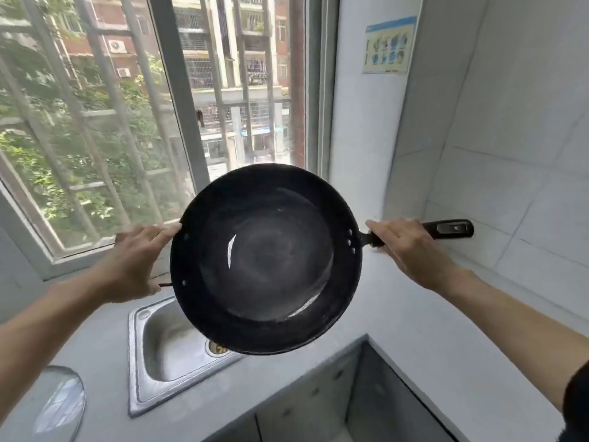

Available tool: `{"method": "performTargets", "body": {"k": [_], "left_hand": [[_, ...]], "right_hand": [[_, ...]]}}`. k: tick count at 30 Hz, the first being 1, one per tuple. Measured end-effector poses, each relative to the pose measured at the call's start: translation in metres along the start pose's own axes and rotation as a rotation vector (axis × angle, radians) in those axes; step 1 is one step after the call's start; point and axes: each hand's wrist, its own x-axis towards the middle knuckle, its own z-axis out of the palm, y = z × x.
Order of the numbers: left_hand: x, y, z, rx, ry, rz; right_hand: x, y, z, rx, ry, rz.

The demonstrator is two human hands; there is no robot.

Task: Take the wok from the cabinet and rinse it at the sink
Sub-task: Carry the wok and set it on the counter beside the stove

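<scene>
Grey countertop (382, 301) runs from nine o'clock round to three o'clock, beneath a barred window (134, 122) at eleven o'clock. Stainless sink (165, 342) is set into it at seven o'clock, drain visible. Black wok (266, 258) is held in the air at frame centre, tilted with its inside toward the camera, its lower rim overlapping the sink's far right corner. Left hand (135, 263) at nine o'clock grips the wok's side rim, thumb on the edge. Right hand (411, 250) at three o'clock is clenched round the long black handle (452, 228). Glass lid (59, 406) lies at eight o'clock. Small poster (390, 44) on the wall at one o'clock.
</scene>
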Motion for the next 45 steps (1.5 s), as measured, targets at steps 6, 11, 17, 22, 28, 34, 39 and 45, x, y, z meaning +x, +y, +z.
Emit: {"method": "performTargets", "body": {"k": [6,11,17,22,28,34,39,45], "left_hand": [[0.056,0.059,0.035,-0.157,-0.201,0.314],[0.095,0.130,0.063,-0.198,-0.240,0.612],[0.100,0.252,0.076,-0.160,-0.268,0.923],[0.082,0.363,0.049,-0.167,-0.285,1.116],[0.041,0.499,0.008,-0.143,-0.235,1.308],[-0.023,0.629,-0.022,-0.148,-0.204,1.424],[-0.074,0.714,-0.055,-0.135,-0.181,1.475],[-0.111,0.809,-0.095,-0.188,-0.085,1.611]], "right_hand": [[-0.094,0.002,-0.066,-0.153,-0.251,0.054],[-0.174,-0.030,-0.135,-0.280,-0.468,0.267],[-0.265,-0.093,-0.241,-0.369,-0.627,0.613],[-0.340,-0.154,-0.327,-0.458,-0.646,0.812],[-0.428,-0.211,-0.423,-0.556,-0.591,1.013],[-0.531,-0.240,-0.517,-0.619,-0.554,1.113],[-0.586,-0.255,-0.587,-0.654,-0.522,1.156],[-0.632,-0.284,-0.650,-0.767,-0.497,1.244]]}}
